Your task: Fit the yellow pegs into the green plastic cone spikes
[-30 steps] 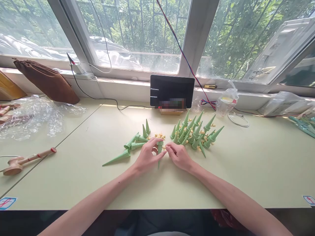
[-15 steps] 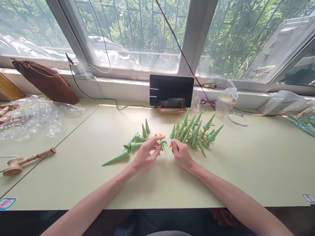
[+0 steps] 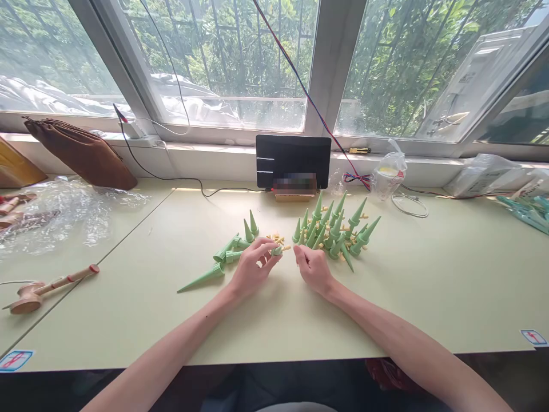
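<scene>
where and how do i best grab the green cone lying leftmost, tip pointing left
Probably pinch the green cone across its wide end, coming from the near side. It lies flat, that end is thickest, the tip tapers thin, and other green cones lie just beyond the wide end.

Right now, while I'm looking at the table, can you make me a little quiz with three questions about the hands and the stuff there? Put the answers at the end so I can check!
1. Which hand is nearer the bigger group of green cones?
2. True or false: the left hand is pinching a cone.
3. Fill in the blank: at the far side of the table stands a black ____.

Key:
1. The right hand.
2. True.
3. Screen.
</scene>
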Available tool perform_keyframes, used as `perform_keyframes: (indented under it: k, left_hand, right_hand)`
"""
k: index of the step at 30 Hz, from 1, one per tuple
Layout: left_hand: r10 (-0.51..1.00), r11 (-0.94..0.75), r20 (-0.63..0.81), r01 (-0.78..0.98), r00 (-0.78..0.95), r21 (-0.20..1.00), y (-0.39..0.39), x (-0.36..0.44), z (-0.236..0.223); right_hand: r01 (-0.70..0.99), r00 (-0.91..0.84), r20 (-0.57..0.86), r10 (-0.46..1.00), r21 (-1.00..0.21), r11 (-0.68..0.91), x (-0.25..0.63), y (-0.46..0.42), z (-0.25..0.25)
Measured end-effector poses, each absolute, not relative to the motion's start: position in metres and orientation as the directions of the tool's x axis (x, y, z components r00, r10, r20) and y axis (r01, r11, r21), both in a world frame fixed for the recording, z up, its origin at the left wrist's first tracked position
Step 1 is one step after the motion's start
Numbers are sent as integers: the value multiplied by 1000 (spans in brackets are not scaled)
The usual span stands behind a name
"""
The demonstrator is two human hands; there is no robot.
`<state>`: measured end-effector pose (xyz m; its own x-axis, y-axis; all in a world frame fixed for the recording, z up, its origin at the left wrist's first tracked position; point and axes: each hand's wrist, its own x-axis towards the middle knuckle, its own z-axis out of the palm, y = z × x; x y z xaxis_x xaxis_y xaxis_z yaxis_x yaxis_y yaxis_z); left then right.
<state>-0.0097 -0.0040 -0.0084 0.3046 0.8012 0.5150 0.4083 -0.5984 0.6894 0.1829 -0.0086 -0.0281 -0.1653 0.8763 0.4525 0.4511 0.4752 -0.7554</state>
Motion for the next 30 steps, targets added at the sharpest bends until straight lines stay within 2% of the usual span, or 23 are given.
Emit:
perform_keyframes:
  k: [5,9,14,17,21,30]
  left_hand:
    - [859,-499,490,457,148,737,-2,-8,-2]
    - [873,-463,464,556,151,690,1,3,3]
    - [882,-436,430,686,194,582,15,24,3]
    - [908,-401,350,725,232,559,22,35,0]
    - [934,-354,258,736,248,577,24,42,-3]
    - [941,-337,205,688,270,643,21,38,-8]
  right_hand:
    - [454,-447,470,761,-615,645,179,-17,-28]
    - [437,-577,472,667,-512,740,174,-23,-30]
    - [426,-593,462,659,-514,745,173,-22,-31]
    - [431,-585,469,662,-511,744,174,-20,-32]
    - [458,-578,469,668,-491,741,174,-20,-32]
    - [421,-589,483,647,-500,757,174,-20,-36]
